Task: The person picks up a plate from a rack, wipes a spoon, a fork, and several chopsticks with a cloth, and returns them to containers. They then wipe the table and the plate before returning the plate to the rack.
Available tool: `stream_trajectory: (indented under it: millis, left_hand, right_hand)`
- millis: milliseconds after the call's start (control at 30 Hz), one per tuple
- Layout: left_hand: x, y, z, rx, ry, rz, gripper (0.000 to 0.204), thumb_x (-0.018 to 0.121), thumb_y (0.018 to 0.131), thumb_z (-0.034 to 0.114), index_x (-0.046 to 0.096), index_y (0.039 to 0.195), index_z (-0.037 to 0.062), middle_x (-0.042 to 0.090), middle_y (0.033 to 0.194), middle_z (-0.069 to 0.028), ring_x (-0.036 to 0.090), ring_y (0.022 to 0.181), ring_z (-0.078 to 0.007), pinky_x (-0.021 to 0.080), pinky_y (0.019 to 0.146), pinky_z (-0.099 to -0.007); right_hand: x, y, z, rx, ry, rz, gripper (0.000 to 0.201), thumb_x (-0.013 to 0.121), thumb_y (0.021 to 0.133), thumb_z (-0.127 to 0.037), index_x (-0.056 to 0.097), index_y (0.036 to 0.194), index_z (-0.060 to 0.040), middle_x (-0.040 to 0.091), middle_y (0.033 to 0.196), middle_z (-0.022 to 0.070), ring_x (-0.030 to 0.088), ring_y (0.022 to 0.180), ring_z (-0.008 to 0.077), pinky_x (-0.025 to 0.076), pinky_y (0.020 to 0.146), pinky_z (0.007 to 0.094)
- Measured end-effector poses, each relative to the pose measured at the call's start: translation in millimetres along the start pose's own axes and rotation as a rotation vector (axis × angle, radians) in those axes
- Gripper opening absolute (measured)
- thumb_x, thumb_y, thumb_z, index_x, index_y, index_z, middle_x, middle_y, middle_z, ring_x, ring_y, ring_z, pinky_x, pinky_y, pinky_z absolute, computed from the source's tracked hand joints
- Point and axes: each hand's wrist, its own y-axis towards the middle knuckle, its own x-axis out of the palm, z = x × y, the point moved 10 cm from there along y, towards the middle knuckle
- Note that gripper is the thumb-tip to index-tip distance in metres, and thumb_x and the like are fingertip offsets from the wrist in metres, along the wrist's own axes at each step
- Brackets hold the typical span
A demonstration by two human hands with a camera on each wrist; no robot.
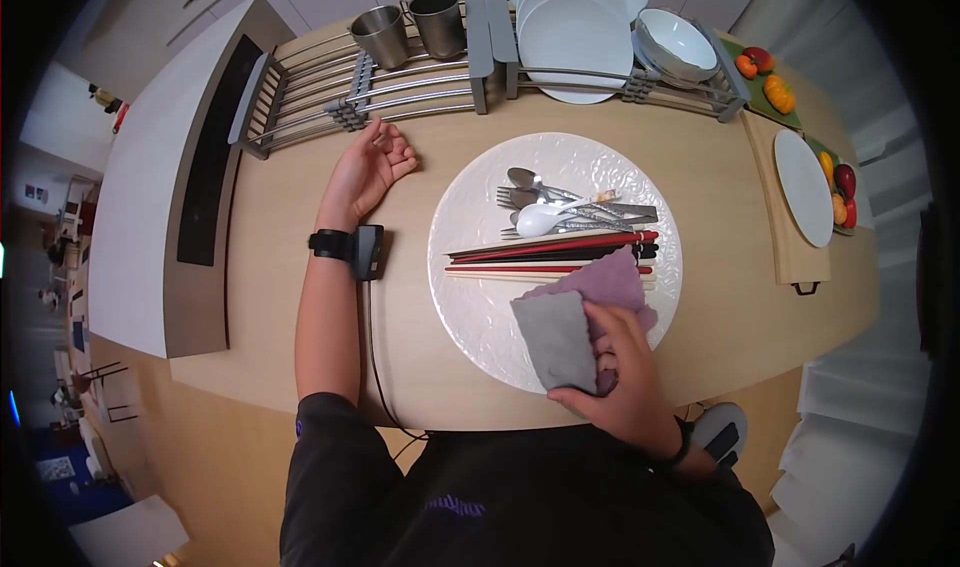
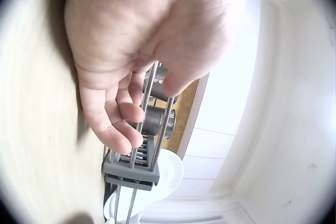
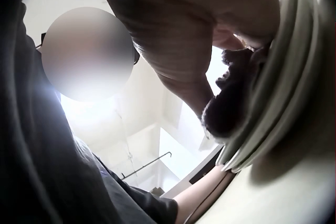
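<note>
A large white textured plate [image 1: 470, 317] lies on the table, bearing chopsticks [image 1: 540, 257] in red, black and pale colours, with spoons and forks [image 1: 520, 199] above them. A purple cloth [image 1: 610, 277] partly covers the chopsticks' right ends. Over its lower part is a grey cloth [image 1: 555, 342], pinched at its lower right by the right hand [image 1: 630, 387]. In the right wrist view the cloth [image 3: 231, 103] looks dark between thumb and fingers. Away to the left, the left hand [image 1: 375, 172] rests palm up on the table, fingers loosely curled around nothing.
Behind stands a metal rack [image 1: 300, 97] with two metal cups [image 1: 437, 24], white plates [image 1: 575, 47] and bowls [image 1: 677, 45]. At the right are a wooden board [image 1: 775, 202] with a white oval plate [image 1: 803, 189] and vegetables [image 1: 778, 94]. A cable [image 1: 373, 347] runs from the left wrist.
</note>
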Motion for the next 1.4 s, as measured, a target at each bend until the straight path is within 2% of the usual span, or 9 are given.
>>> stream_trajectory:
  millis: [100, 200, 300, 533, 733, 1033, 1167, 1267, 1400]
  left_hand:
    - [0, 0, 0, -0.003, -0.018, -0.009, 0.032, 0.051, 0.109, 0.035, 0.058, 0.098, 0.0061, 0.061, 0.087, -0.0069, 0.065, 0.087, -0.0242, 0.057, 0.086, -0.0387]
    - [1, 0, 0, -0.006, -0.007, 0.003, 0.032, 0.050, 0.109, 0.035, 0.058, 0.098, 0.0064, 0.061, 0.086, -0.0065, 0.065, 0.087, -0.0242, 0.057, 0.086, -0.0384]
    - [1, -1, 0, -0.002, -0.003, 0.009, 0.032, 0.051, 0.109, 0.036, 0.058, 0.099, 0.0068, 0.061, 0.086, -0.0061, 0.065, 0.087, -0.0239, 0.057, 0.086, -0.0380]
    - [6, -5, 1, 0.007, 0.028, 0.037, 0.029, 0.053, 0.108, 0.036, 0.058, 0.096, 0.0100, 0.059, 0.087, -0.0033, 0.061, 0.085, -0.0196, 0.056, 0.084, -0.0347]
    - [4, -4, 0, 0.012, 0.016, 0.035, 0.031, 0.053, 0.108, 0.037, 0.058, 0.096, 0.0092, 0.060, 0.085, -0.0041, 0.064, 0.085, -0.0211, 0.057, 0.084, -0.0363]
    - [1, -2, 0, 0.008, 0.024, 0.012, 0.030, 0.051, 0.109, 0.036, 0.058, 0.097, 0.0095, 0.060, 0.087, -0.0042, 0.063, 0.086, -0.0208, 0.057, 0.083, -0.0356]
    - [0, -2, 0, 0.004, 0.032, 0.020, 0.029, 0.051, 0.109, 0.036, 0.057, 0.097, 0.0107, 0.060, 0.089, -0.0039, 0.063, 0.087, -0.0206, 0.057, 0.082, -0.0345]
    - [5, -5, 1, -0.001, 0.029, 0.022, 0.028, 0.051, 0.109, 0.036, 0.057, 0.097, 0.0107, 0.060, 0.090, -0.0040, 0.063, 0.088, -0.0208, 0.057, 0.083, -0.0347]
    - [6, -5, 1, 0.006, 0.025, 0.023, 0.028, 0.051, 0.109, 0.035, 0.057, 0.097, 0.0106, 0.059, 0.090, -0.0039, 0.063, 0.088, -0.0209, 0.057, 0.083, -0.0347]
  right_hand:
    - [6, 0, -9, -0.249, -0.252, -0.135, 0.053, 0.090, 0.077, -0.013, 0.061, 0.118, 0.0024, 0.062, 0.109, 0.0103, 0.062, 0.085, 0.0198, 0.053, 0.074, 0.0306]
    - [1, 7, -4, -0.135, 0.072, -0.183, 0.029, 0.083, 0.085, -0.011, 0.064, 0.104, 0.0009, 0.064, 0.093, 0.0057, 0.063, 0.081, 0.0179, 0.053, 0.073, 0.0307]
    - [-17, 7, 25, 0.116, 0.565, -0.109, 0.021, 0.075, 0.091, -0.006, 0.062, 0.107, -0.0015, 0.066, 0.107, 0.0056, 0.064, 0.087, 0.0158, 0.053, 0.074, 0.0308]
    - [-56, -3, 21, -0.275, 1.361, -0.060, 0.063, 0.056, 0.105, -0.033, 0.031, 0.156, -0.0060, 0.039, 0.158, 0.0165, 0.038, 0.146, 0.0359, 0.030, 0.120, 0.0548]
    - [-93, -9, 37, -0.562, 1.600, 0.077, 0.058, 0.043, 0.107, -0.040, 0.038, 0.152, -0.0041, 0.041, 0.156, 0.0186, 0.043, 0.141, 0.0372, 0.035, 0.115, 0.0556]
    - [-78, 11, 62, -0.496, 1.787, -0.039, 0.054, 0.042, 0.107, -0.039, 0.045, 0.145, 0.0004, 0.053, 0.145, 0.0199, 0.056, 0.127, 0.0349, 0.048, 0.104, 0.0494]
    - [-72, 18, 60, -0.365, 1.308, 0.121, 0.050, 0.044, 0.107, -0.034, 0.049, 0.140, 0.0026, 0.060, 0.137, 0.0201, 0.062, 0.119, 0.0322, 0.053, 0.098, 0.0465]
    - [-87, -1, 21, -0.291, 0.134, 0.518, 0.043, 0.050, 0.105, -0.026, 0.053, 0.137, 0.0037, 0.063, 0.133, 0.0202, 0.063, 0.117, 0.0286, 0.053, 0.097, 0.0458]
    - [-95, -14, 18, -0.251, -0.207, 0.818, 0.035, 0.066, 0.095, -0.018, 0.064, 0.125, -0.0004, 0.066, 0.124, 0.0132, 0.064, 0.107, 0.0226, 0.052, 0.092, 0.0403]
